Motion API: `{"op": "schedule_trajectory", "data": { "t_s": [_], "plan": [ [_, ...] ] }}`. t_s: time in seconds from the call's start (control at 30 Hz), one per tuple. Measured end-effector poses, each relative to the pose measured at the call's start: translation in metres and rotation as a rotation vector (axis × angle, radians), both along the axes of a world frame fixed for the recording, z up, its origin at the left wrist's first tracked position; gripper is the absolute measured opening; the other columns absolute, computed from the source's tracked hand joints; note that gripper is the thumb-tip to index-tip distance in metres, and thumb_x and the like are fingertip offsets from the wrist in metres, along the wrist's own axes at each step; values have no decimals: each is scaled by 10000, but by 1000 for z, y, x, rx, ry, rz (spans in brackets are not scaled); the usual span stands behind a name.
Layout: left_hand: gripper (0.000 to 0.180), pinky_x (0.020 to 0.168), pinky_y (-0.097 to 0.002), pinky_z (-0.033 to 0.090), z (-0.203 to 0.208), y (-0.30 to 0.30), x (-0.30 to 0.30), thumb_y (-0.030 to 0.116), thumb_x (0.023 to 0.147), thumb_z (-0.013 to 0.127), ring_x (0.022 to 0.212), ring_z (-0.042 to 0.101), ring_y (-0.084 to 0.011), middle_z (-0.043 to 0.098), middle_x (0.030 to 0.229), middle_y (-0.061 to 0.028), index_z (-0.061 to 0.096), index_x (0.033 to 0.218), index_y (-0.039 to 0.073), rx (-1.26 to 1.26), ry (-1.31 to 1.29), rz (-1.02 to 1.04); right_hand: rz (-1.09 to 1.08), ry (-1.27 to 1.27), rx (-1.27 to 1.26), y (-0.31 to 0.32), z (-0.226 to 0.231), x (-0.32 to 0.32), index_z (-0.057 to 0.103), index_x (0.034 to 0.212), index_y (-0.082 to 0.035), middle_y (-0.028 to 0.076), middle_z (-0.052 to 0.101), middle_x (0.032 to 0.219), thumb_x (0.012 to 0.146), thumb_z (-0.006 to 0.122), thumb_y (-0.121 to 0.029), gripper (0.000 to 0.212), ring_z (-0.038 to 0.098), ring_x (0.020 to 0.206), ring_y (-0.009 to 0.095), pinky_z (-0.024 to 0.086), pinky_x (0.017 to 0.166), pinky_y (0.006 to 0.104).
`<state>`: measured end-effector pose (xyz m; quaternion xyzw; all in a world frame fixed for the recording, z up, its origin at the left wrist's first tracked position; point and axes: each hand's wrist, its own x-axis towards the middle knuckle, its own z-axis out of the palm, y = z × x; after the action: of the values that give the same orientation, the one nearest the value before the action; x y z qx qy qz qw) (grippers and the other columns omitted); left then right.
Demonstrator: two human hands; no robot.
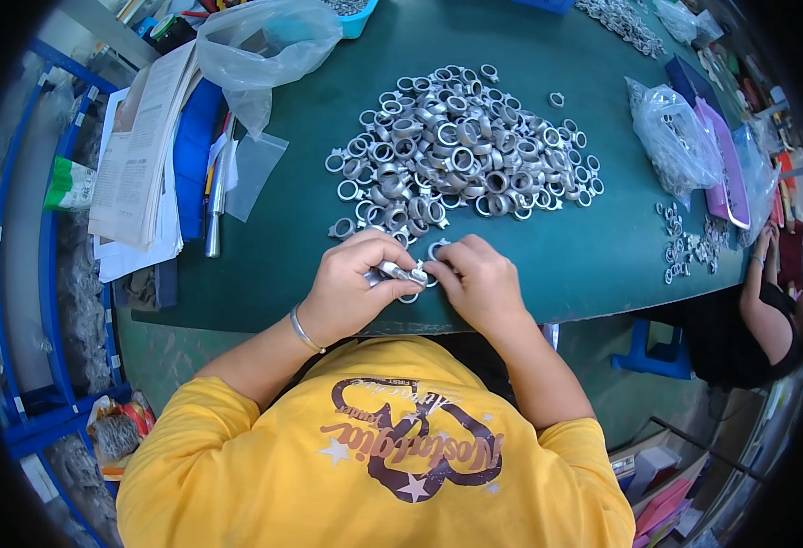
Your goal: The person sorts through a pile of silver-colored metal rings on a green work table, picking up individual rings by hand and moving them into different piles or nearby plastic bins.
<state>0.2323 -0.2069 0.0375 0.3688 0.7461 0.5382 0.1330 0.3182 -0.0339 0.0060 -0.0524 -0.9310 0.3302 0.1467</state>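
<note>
A large heap of silver metal rings [461, 151], several with a small lug on the side, lies on the green tabletop in front of me. Near the table's front edge, my left hand [351, 279] is closed around a few small metal rings [392, 269], partly covered by its fingers. My right hand [482, 281] meets it with thumb and forefinger pinched at a metal ring beside the left fingertips; the fingers cover most of that ring. Loose rings from the heap's near edge lie just beyond and under both hands.
Left of the heap are papers [137, 155], a blue tray [196, 146], a metal-handled tool [216, 205] and clear bags [269, 46]. At right are a smaller group of metal parts [689, 242], a bagged batch [676, 137] and a purple basket [729, 173]. Another person [762, 320] sits beyond a blue stool [653, 352].
</note>
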Motion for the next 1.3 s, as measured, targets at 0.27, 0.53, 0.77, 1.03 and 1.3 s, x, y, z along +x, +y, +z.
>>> {"op": "schedule_trajectory", "data": {
  "t_s": [0.27,0.53,0.77,1.03,1.3],
  "plan": [
    [252,681,-259,471,1,6,0,-10,620,808,783,606,-173,629,851,-70,654,813,40,91,68,-6,-20,24,-434,20,6,16,642,765,-18,111,663,850,691,782,-55,162,635,735,224,500,646,303],
    [224,617,-237,471,3,8,0,-11,659,794,727,601,-144,634,866,-66,660,834,23,172,-90,-43,130,159,-1022,17,4,26,610,949,9,164,670,1012,750,731,23,234,634,905,188,497,775,285],
    [176,442,-174,406,-2,10,6,10,818,678,608,587,-77,665,858,-91,628,986,-7,227,-1048,1,90,-25,-1677,25,1,32,578,1088,19,213,673,881,895,521,-42,210,478,478,91,354,418,185],
    [272,449,-183,428,4,12,7,50,864,601,709,644,-141,661,944,-135,546,1124,-7,258,-1195,-64,138,-9,-1824,26,-3,35,587,1083,24,256,663,864,898,476,-80,240,484,439,126,352,390,206],
    [244,575,-261,540,7,30,6,128,835,556,853,636,-225,605,985,-186,507,1046,15,573,-933,-68,92,-156,-2186,5,-8,18,548,1146,40,220,610,1117,892,447,-207,369,607,1031,330,516,848,484]
  ]
}}
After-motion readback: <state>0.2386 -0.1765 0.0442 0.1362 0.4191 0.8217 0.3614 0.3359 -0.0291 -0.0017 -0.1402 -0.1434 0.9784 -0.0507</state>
